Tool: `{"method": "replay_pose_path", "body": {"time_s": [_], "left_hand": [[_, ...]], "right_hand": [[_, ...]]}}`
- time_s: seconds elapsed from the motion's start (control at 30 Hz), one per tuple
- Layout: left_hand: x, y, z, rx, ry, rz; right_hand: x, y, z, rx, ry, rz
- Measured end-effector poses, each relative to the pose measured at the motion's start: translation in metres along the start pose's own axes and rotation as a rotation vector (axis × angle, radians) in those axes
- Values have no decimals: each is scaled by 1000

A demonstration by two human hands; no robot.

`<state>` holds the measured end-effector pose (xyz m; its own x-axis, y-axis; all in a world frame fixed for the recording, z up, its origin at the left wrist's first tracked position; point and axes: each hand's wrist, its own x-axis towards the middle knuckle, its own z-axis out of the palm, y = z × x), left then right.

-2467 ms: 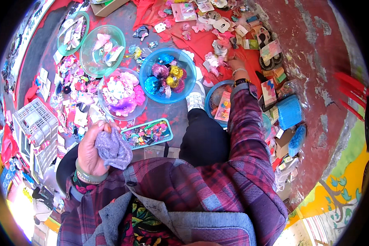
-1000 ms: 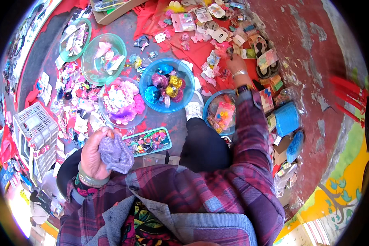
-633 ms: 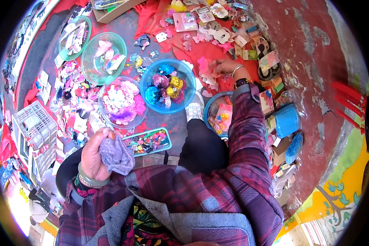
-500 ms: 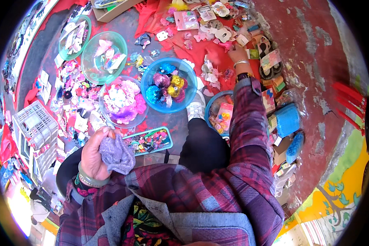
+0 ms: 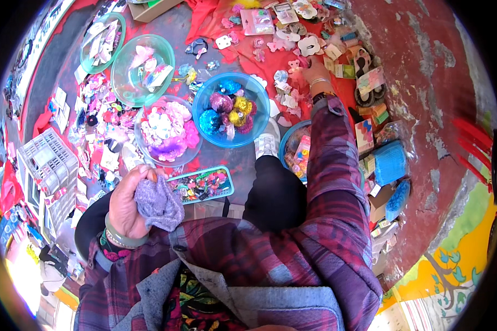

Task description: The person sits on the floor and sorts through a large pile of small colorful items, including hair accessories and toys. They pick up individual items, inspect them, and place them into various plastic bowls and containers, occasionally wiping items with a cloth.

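My left hand [image 5: 128, 207] is closed around a crumpled lavender-grey cloth [image 5: 159, 204], held in front of my jacket. The cloth bulges out past the thumb and fingers. Stretched far forward, my right hand [image 5: 316, 71] is down among small hair accessories on a red cloth. Its fingers look bent and closed, but what they hold is hidden. Beside the fingertips is a small pink piece [image 5: 295, 65]. Close by lie a white card with a dark hair clip [image 5: 308, 46] and pale flower-like pieces [image 5: 284, 88].
A blue bowl [image 5: 196, 129] holds glittery balls; a clear bowl [image 5: 141, 144] holds pink and white hair pieces. Between my knees lies a teal tray [image 5: 230, 190] of small items. Green bowls [image 5: 114, 91], a grey crate [image 5: 47, 163] and blue packs [image 5: 391, 164] surround me.
My right hand has shifted slightly left over the accessories, and the pink piece by its fingers now appears further left. My left hand keeps the cloth in nearly the same place. The view has tilted slightly.
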<state>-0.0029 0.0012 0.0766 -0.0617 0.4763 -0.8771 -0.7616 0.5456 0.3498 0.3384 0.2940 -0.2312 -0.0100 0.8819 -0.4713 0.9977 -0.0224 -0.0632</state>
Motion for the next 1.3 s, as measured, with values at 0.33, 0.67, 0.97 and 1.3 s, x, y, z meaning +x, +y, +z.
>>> {"method": "replay_pose_path", "body": {"time_s": [0.33,0.67,0.97,1.3], "left_hand": [[-12,-6,0,-18,-18,15],[-11,-7,-2,-10,-11,8],[-29,3,-10,-72,-60,65],[-86,44,-54,-212,-71,291]], "right_hand": [[-61,63,11,1934,-132,78],[-84,48,18,2305,-267,-65],[-66,-47,-115,2257,-370,-471],[-85,-278,-174,1989,-908,-639]]}}
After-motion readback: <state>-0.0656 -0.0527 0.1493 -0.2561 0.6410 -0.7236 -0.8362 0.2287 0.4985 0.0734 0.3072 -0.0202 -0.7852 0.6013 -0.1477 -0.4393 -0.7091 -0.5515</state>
